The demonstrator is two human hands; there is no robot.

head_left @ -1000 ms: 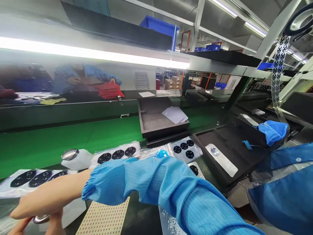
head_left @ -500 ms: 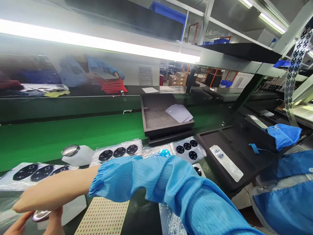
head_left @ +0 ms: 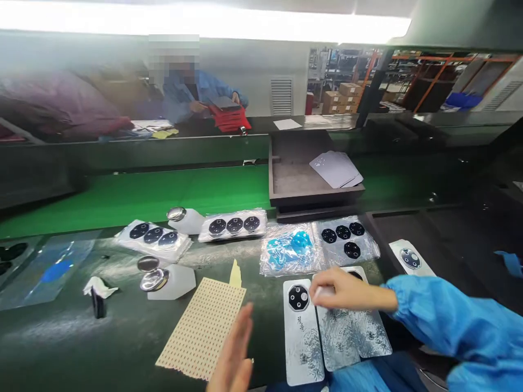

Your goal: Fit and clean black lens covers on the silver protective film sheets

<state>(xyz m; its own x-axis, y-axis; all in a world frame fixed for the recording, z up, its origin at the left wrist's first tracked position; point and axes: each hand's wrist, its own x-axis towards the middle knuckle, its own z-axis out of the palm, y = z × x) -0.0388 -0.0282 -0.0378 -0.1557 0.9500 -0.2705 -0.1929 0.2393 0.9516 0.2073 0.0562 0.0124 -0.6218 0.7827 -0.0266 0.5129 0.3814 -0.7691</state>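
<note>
My right hand [head_left: 337,290] is closed around a small white wad [head_left: 326,291] and rests over the top of the middle of three silver-white patterned panels. The left panel [head_left: 303,337] shows a black round lens plate [head_left: 298,298]; the right panel [head_left: 373,335] lies partly under the middle panel [head_left: 341,340], whose upper end is hidden by my hand. Low in the view, my left hand [head_left: 235,351] is held with fingers stretched out, nothing in it, beside a yellowish sheet of small red marks [head_left: 204,326].
Two white bottles with metal tops, a near bottle [head_left: 174,283] and a far bottle [head_left: 190,222], stand to the left. Bags of black discs [head_left: 232,225] and blue pieces [head_left: 290,247] line the back. Behind are a dark tray [head_left: 294,190] and a green belt [head_left: 196,190].
My right hand has swung from the near metal-topped bottle on the left to the panels on the right. My left hand has come away from that bottle. The view has turned and dropped.
</note>
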